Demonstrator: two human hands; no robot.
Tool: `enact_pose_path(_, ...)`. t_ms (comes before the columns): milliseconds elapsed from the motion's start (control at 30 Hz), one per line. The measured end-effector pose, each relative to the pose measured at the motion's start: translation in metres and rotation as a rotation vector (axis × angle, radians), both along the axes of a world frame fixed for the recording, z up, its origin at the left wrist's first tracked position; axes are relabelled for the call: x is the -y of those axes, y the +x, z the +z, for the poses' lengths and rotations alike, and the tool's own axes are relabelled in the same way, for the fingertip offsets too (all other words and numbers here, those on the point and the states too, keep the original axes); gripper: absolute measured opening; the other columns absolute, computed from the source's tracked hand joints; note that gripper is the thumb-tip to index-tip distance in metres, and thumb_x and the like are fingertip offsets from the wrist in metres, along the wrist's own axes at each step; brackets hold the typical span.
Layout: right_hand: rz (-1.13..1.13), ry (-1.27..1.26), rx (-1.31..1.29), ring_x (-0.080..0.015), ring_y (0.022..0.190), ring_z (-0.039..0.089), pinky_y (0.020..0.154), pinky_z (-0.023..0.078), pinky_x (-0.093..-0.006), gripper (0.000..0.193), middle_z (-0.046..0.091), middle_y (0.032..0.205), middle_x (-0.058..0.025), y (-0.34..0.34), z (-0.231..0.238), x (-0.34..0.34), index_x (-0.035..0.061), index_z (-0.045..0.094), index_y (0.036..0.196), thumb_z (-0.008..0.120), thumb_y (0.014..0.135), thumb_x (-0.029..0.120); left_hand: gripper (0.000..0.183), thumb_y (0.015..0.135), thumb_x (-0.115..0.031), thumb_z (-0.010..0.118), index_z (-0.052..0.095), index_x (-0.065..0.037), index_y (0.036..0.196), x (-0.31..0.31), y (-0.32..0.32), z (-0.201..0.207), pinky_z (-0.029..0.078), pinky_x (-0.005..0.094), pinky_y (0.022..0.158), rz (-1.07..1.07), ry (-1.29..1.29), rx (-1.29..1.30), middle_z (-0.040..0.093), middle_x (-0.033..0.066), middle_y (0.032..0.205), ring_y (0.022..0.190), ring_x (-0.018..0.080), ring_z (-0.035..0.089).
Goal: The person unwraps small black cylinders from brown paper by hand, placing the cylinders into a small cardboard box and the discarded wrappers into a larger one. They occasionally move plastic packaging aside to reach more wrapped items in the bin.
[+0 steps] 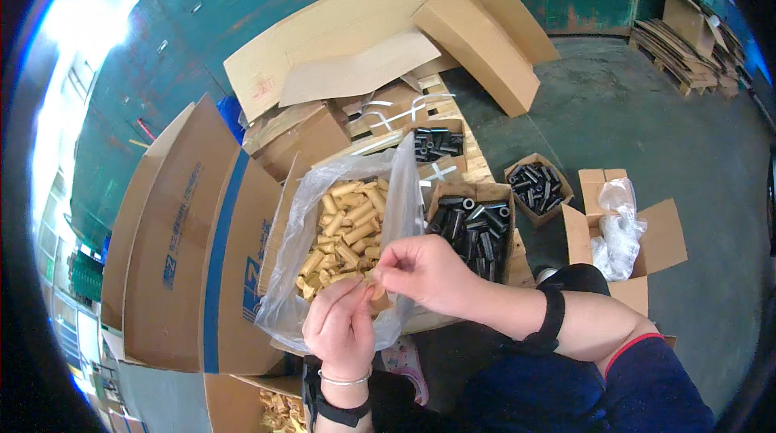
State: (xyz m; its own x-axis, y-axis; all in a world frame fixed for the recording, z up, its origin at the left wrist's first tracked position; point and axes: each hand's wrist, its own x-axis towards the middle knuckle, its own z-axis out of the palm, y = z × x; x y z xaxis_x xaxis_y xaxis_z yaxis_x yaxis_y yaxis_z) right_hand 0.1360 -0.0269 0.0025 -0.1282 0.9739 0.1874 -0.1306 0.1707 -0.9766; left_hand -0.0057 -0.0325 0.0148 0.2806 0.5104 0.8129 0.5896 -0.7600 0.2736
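My left hand (342, 321) and my right hand (428, 273) come together over the near end of a box lined with clear plastic. The fingers of both are pinched on a small tan paper-wrapped piece (379, 302), partly hidden by the fingers. Below and beyond them, the plastic liner (284, 291) holds a heap of tan paper-wrapped cylinders (347, 223). Just right of the liner, beyond my right hand, a carton of black tubes (477, 231) stands on a wooden pallet.
More black tubes fill a box (436, 144) farther back and a small carton (537, 185) on the floor. An open carton (663, 235) with clear plastic bags stands at right. Large cardboard panels (182, 231) rise at left. Loose paper wrappers (283, 411) lie in a box below.
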Motion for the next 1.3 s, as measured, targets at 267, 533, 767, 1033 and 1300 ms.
enact_pose_path(267, -0.206, -0.169, 0.327, -0.0077, 0.053, 0.051, 0.048, 0.042, -0.021, 0.009, 0.055, 0.06, -0.0032, 0.032, -0.027, -0.027, 0.0007, 0.055, 0.074, 0.053, 0.077, 0.009, 0.006, 0.08, -0.005, 0.049, 0.046, -0.003, 0.075, -0.01, -0.02, 0.009, 0.041, 0.0253, 0.067, -0.12, -0.185, 0.744, 0.048, 0.0073, 0.084, 0.074, 0.0148, 0.049)
enact_pose_path(533, 0.196, -0.161, -0.094, -0.0077, 0.069, 0.051, 0.064, 0.041, -0.0203, 0.02, 0.056, 0.075, -0.0058, 0.019, -0.011, -0.015, 0.0002, 0.055, 0.092, 0.043, 0.077, 0.004, 0.008, 0.079, -0.011, 0.053, 0.048, -0.005, 0.078, -0.02, -0.021, -0.009, 0.039, 0.0252, 0.071, -0.533, -0.575, 0.853, 0.049, 0.0074, 0.084, 0.079, 0.0151, 0.048)
enact_pose_path(767, 0.144, 0.449, 0.489, -0.0266, 0.071, 0.052, 0.064, 0.041, -0.0318, 0.031, 0.052, 0.072, -0.0121, 0.001, -0.001, 0.001, -0.0009, 0.054, 0.083, 0.055, 0.074, 0.028, 0.008, 0.077, -0.01, 0.057, 0.052, -0.004, 0.081, -0.019, -0.012, -0.016, 0.043, 0.0259, 0.068, -0.634, -0.711, 0.93, 0.053, 0.0076, 0.082, 0.077, 0.014, 0.05)
enact_pose_path(1033, -0.274, 0.65, 0.977, -0.0246, 0.058, 0.051, 0.051, 0.041, -0.0325, 0.031, 0.048, 0.062, -0.0082, 0.007, -0.003, -0.004, 0.0047, 0.048, 0.065, 0.06, 0.067, 0.033, 0.035, 0.088, -0.03, 0.033, 0.048, -0.002, 0.072, -0.016, -0.006, -0.012, 0.036, 0.0203, 0.052, -0.19, -1.099, 0.564, 0.048, 0.0014, 0.061, 0.057, 0.0079, 0.045)
enact_pose_path(1300, -0.323, 0.728, 1.068, -0.0215, 0.056, 0.052, 0.049, 0.042, -0.0303, 0.03, 0.047, 0.059, -0.0066, 0.007, -0.009, -0.005, 0.0055, 0.048, 0.064, 0.059, 0.067, 0.033, 0.025, 0.084, -0.015, 0.036, 0.044, -0.001, 0.065, -0.016, -0.011, -0.012, 0.037, 0.0231, 0.048, -0.149, -1.006, 0.374, 0.046, 0.0036, 0.056, 0.052, 0.0092, 0.044)
